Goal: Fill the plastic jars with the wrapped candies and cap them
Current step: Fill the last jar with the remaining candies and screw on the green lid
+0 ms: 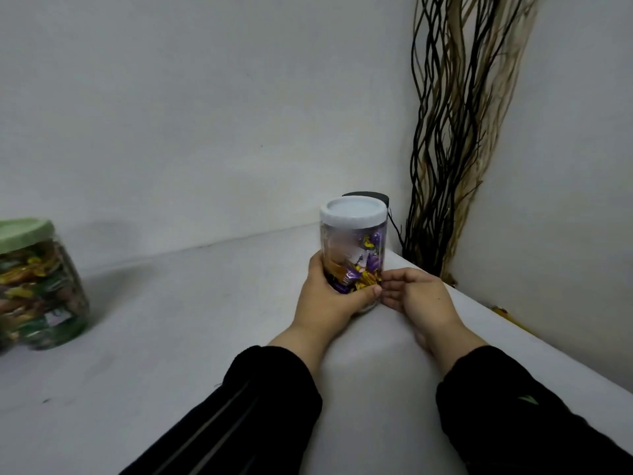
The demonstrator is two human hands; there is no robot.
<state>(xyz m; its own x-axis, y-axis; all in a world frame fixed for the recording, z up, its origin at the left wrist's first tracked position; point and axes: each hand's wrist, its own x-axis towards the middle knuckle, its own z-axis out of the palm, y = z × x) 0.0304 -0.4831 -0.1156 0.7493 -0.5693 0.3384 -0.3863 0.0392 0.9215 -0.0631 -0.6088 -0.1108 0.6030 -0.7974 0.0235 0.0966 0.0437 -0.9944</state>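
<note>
A clear plastic jar (356, 248) with a white cap (352, 214) stands upright near the table's far right corner, filled with purple, yellow and orange wrapped candies. My left hand (332, 296) wraps around its lower part. My right hand (418, 296) rests beside the jar on the right, fingertips touching its lower wall. A second jar (37, 289) with a green lid stands at the far left, full of green, yellow and orange candies.
The white table (171, 337) ends at an edge just right of the jar. A bundle of dry twisted branches (455, 132) rises in the corner behind. A dark object (370, 195) sits behind the capped jar. Grey walls stand close behind.
</note>
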